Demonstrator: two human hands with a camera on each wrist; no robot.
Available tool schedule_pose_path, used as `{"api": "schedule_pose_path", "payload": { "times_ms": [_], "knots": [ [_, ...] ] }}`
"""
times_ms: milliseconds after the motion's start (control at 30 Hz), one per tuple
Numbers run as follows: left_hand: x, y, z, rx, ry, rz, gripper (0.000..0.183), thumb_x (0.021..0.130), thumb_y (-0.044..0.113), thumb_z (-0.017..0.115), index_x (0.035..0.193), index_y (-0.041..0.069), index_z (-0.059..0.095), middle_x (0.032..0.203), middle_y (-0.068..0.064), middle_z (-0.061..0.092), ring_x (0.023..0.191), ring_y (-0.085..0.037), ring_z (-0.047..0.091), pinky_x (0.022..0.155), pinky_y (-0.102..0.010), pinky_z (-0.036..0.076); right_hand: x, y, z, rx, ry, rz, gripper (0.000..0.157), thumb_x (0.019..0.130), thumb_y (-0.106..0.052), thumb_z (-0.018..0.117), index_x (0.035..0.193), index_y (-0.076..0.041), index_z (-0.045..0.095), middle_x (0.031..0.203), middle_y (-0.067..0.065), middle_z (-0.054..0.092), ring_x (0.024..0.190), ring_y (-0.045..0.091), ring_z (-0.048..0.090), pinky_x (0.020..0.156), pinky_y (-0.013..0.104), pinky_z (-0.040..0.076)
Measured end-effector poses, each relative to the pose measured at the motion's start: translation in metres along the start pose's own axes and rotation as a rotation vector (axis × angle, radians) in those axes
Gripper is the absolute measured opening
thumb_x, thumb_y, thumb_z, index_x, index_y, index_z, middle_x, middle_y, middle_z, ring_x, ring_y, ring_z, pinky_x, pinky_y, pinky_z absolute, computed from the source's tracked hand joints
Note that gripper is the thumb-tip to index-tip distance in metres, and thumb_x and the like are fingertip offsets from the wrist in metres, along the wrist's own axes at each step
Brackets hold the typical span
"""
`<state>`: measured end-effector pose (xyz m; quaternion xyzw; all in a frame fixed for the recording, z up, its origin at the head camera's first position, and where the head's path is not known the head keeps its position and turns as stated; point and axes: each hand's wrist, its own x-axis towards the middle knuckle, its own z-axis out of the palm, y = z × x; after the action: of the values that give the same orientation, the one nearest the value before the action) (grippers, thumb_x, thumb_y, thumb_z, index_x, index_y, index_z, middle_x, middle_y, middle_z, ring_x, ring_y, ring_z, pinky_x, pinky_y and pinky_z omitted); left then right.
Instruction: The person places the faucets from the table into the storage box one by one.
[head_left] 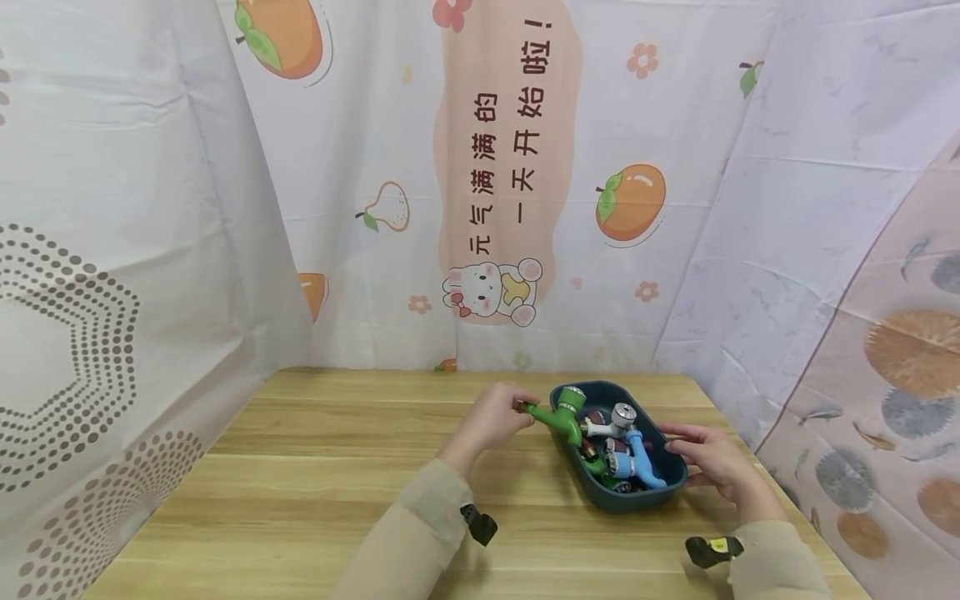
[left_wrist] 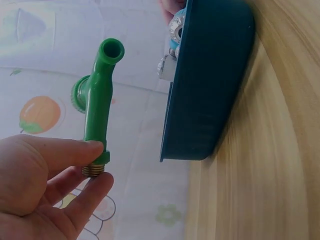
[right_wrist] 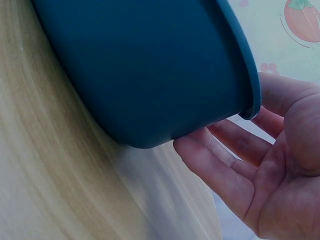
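My left hand pinches a green tap by its brass threaded end, between thumb and fingers. The tap is raised at the left rim of a dark teal plastic bin, its spout opening towards the top of the left wrist view. In the head view, the bin holds a blue tap, a white tap with a silver knob and other taps partly hidden beneath. My right hand holds the bin's right side, with fingers at the rim and against the outer wall.
The bin stands on a wood-grain table, towards its right side. Printed cloth curtains hang behind the table and along both sides. Bare tabletop stretches left of the bin.
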<state>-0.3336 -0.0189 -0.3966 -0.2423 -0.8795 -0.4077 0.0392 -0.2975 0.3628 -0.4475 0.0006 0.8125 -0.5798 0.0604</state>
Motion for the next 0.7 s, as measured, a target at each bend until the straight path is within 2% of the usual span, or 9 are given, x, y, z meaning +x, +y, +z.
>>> {"api": "schedule_pose_path", "payload": {
  "times_ms": [100,333,533,700],
  "knots": [
    [0.005,0.003,0.001,0.001,0.009,0.005,0.024,0.089,0.004,0.077,0.112,0.011,0.079,0.103,0.003,0.072,0.086,-0.006,0.064,0.072,-0.023,0.054,0.0,0.001,0.0,0.008,-0.001,0.0,0.052,0.099,-0.013,0.063,0.146,0.005,0.048,0.135,0.033,0.056,0.099,0.027,0.069,0.073,0.052,0.06],
    [0.02,0.004,0.006,0.039,0.067,0.087,0.026,0.087,0.002,0.077,0.113,0.009,0.079,0.108,-0.001,0.072,0.089,-0.008,0.066,0.077,-0.021,0.053,0.0,0.001,0.001,0.032,-0.012,-0.012,0.052,0.099,-0.012,0.063,0.146,0.005,0.048,0.133,0.029,0.059,0.096,0.024,0.07,0.071,0.051,0.06],
    [0.027,0.008,0.012,0.043,0.115,0.08,0.027,0.088,0.002,0.077,0.113,0.01,0.078,0.111,-0.003,0.072,0.091,-0.009,0.066,0.078,-0.02,0.054,0.001,0.0,0.001,0.03,-0.007,-0.009,0.052,0.099,-0.012,0.063,0.146,0.005,0.048,0.133,0.03,0.058,0.096,0.024,0.07,0.072,0.051,0.06],
    [0.034,0.014,0.018,0.035,0.114,0.072,0.027,0.088,0.001,0.076,0.114,0.009,0.078,0.113,-0.006,0.07,0.09,-0.01,0.066,0.076,-0.02,0.054,0.001,0.001,0.0,0.026,-0.001,-0.007,0.052,0.099,-0.013,0.063,0.146,0.005,0.048,0.134,0.031,0.058,0.096,0.024,0.069,0.072,0.051,0.06]
  ]
}}
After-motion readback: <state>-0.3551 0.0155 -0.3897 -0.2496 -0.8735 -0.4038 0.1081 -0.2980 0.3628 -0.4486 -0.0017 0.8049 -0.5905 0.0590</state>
